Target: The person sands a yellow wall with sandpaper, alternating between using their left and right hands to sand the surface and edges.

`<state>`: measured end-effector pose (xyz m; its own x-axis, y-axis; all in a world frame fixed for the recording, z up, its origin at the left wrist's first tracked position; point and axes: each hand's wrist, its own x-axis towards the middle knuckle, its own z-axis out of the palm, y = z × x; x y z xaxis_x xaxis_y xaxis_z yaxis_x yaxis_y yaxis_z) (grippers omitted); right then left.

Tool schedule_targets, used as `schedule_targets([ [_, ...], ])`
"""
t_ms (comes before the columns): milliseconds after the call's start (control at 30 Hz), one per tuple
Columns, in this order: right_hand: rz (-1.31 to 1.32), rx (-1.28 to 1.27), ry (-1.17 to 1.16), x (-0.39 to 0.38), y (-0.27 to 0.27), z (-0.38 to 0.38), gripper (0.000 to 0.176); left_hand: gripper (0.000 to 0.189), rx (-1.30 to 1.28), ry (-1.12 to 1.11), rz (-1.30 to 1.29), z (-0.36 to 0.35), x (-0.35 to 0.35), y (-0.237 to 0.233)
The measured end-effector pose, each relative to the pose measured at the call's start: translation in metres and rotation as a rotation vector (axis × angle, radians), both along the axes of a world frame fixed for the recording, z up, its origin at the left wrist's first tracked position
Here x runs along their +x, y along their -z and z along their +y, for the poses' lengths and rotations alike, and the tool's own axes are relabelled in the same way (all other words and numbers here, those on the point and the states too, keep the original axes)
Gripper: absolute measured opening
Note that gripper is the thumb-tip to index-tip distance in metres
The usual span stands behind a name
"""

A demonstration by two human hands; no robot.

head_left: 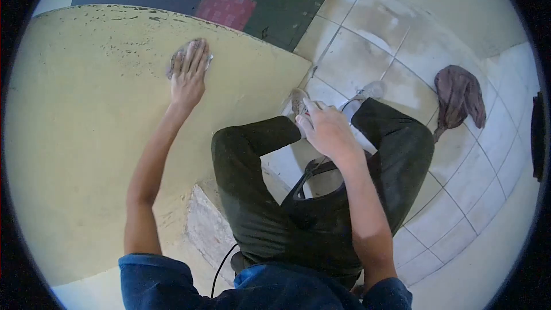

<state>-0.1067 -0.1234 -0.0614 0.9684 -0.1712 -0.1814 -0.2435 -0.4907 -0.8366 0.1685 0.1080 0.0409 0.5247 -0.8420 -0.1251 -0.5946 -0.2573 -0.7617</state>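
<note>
My left hand [189, 77] lies with its fingers stretched over a crumpled grey cloth or pad [172, 64], pressing it against the yellow surface [115, 138] near its worn, chipped edge. Parts of the pad stick out on both sides of the fingers. Between my knees, above the tiled floor, is my right hand [324, 126], its fingers bent and drawn together near my shoe. A small bit of red shows at those fingers, but what they hold is too small to make out.
A dark brown cloth [456, 95] lies on the white floor tiles [367, 51] at the right. Dark and red panels [227, 10] lie beyond the yellow surface's far edge. A rough pale block [206, 221] is beside my left leg. A black strap [307, 175] hangs between my legs.
</note>
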Motion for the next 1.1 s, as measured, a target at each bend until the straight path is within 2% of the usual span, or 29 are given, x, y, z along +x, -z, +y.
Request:
schedule_targets([
  [67,-0.041,-0.016,0.027,-0.001,-0.001,-0.002,0.047,0.055,-0.008,0.093,0.104,0.012,0.003,-0.027],
  [133,-0.087,-0.026,0.037,-0.004,-0.003,0.004,0.048,0.056,-0.005,-0.069,-0.019,0.009,-0.01,-0.082],
  [200,-0.044,0.006,-0.01,-0.002,-0.011,0.003,0.049,0.055,-0.209,0.027,-0.155,0.02,-0.002,-0.138],
  [267,0.024,0.006,-0.058,-0.001,-0.019,0.001,0.048,0.054,-0.308,0.088,-0.29,0.011,-0.006,-0.17],
  [300,-0.023,-0.009,-0.032,-0.002,-0.011,0.005,0.048,0.054,-0.257,0.021,-0.333,0.011,-0.003,-0.162],
  [367,0.01,-0.005,-0.056,0.0,-0.013,0.006,0.047,0.055,-0.167,-0.116,-0.415,0.01,-0.001,-0.113],
  [433,0.019,0.0,-0.045,0.006,-0.014,-0.002,0.047,0.058,-0.188,-0.238,-0.11,0.006,0.0,-0.031],
  [467,0.019,0.024,-0.032,0.008,-0.017,-0.003,0.047,0.059,-0.109,-0.163,0.037,0.012,0.002,0.017],
  [500,0.019,0.045,-0.016,0.007,-0.018,-0.004,0.048,0.059,-0.032,-0.083,0.184,0.006,-0.004,0.044],
  [600,-0.032,-0.056,0.099,-0.002,0.0,0.003,0.044,0.06,-0.065,0.051,0.295,0.004,-0.001,0.063],
  [633,0.011,-0.077,0.084,-0.003,-0.002,0.003,0.046,0.061,-0.007,0.089,0.255,0.008,-0.003,0.044],
  [700,0.029,-0.028,0.041,0.0,-0.012,0.005,0.048,0.053,-0.009,-0.041,0.136,0.009,-0.009,-0.014],
  [733,0.031,-0.009,0.025,0.006,-0.014,0.004,0.048,0.048,-0.099,-0.058,0.161,0.016,-0.003,-0.054],
  [800,-0.063,-0.043,0.042,0.008,-0.013,0.011,0.049,0.049,-0.561,-0.099,0.113,0.029,0.003,-0.12],
  [867,-0.082,-0.03,0.019,0.01,-0.017,0.02,0.049,0.051,-0.376,0.057,-0.306,0.027,-0.011,-0.167],
  [900,-0.055,-0.009,-0.01,0.012,-0.023,0.021,0.049,0.053,-0.32,0.008,-0.354,0.031,-0.008,-0.162],
  [967,-0.058,-0.007,-0.033,0.013,-0.024,0.025,0.049,0.056,-0.233,-0.088,-0.449,0.039,0.002,-0.114],
  [1033,-0.109,-0.034,-0.011,0.013,-0.019,0.032,0.048,0.057,-0.256,-0.14,-0.142,0.038,0.01,-0.028],
  [1067,-0.079,-0.009,-0.01,0.013,-0.02,0.031,0.048,0.059,-0.206,-0.205,-0.052,0.009,-0.002,0.006],
  [1100,-0.049,0.018,-0.013,0.014,-0.023,0.029,0.047,0.064,-0.097,-0.464,0.191,-0.012,-0.005,0.04],
])
